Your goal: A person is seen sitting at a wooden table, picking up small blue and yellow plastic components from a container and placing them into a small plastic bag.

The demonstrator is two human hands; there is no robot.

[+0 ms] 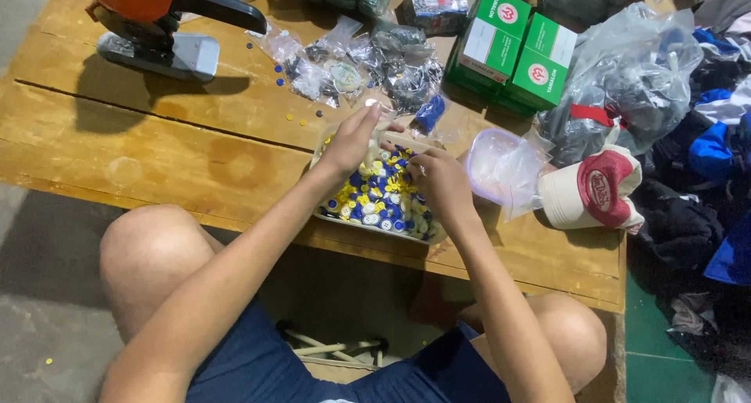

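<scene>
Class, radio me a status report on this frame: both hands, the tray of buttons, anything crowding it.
Left hand and right hand both down in the shallow clear plastic tray of yellow, blue and white buttons. Grip unclear. Clear plastic bag crowds its right edge.

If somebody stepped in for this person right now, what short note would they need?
Left hand: over the far end of the clear tray, fingers bent down into the buttons; grip not clear.
Right hand: resting on the heap at the tray's right side; grip not clear.
Buttons: yellow, blue and white, mixed, filling the tray; a few loose ones lie on the wooden table.
Clear tub: right of the tray, looks empty.
Done or left: cannot tell; the heap is unsorted.
</scene>
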